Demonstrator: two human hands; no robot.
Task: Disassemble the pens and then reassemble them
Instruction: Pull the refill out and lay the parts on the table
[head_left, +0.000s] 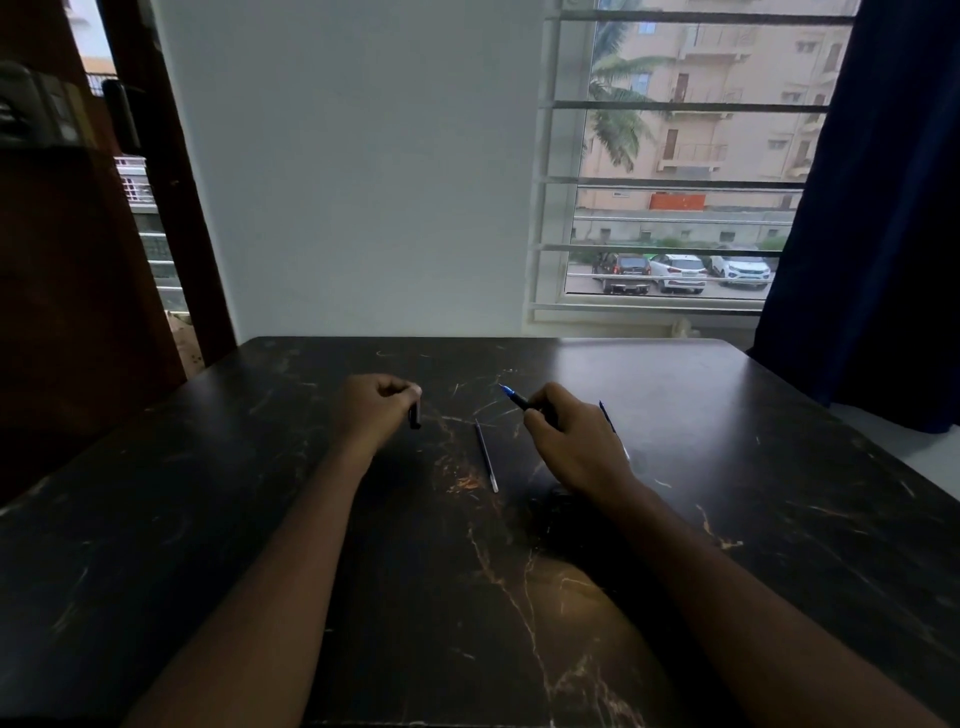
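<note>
Two bare forearms reach out over a dark, marble-patterned table (249, 519) streaked with pale and orange veins. The left hand (374, 413) is curled into a loose fist, knuckles up. Its fingers and thumb pinch a short black pen piece (414, 417) that hangs down from the fingertips, close to the tabletop. Whether this piece is a cap or a barrel section cannot be told.

The right hand (579, 447) sits well apart from the left, at about the same depth on the table. Its thumb and fingers grip a blue pen front section (513, 397), which sticks out of the grip and points up and to the left, its fine tip raised off the surface.

Between the two hands, touching neither, a thin pen refill (486, 456) lies flat on the table. It runs lengthwise away from the person, dark along most of its length with a pale near end, and lies nearer the right hand than the left. Just beyond the right hand, a second slim dark blue pen part (607, 415) lies on the table, its lower portion hidden behind the hand.

A white wall (353, 182) stands past the table's far edge. To its right is a barred window (675, 106) looking onto parked cars (675, 270), and a dark blue curtain (872, 208) hangs at the right.
</note>
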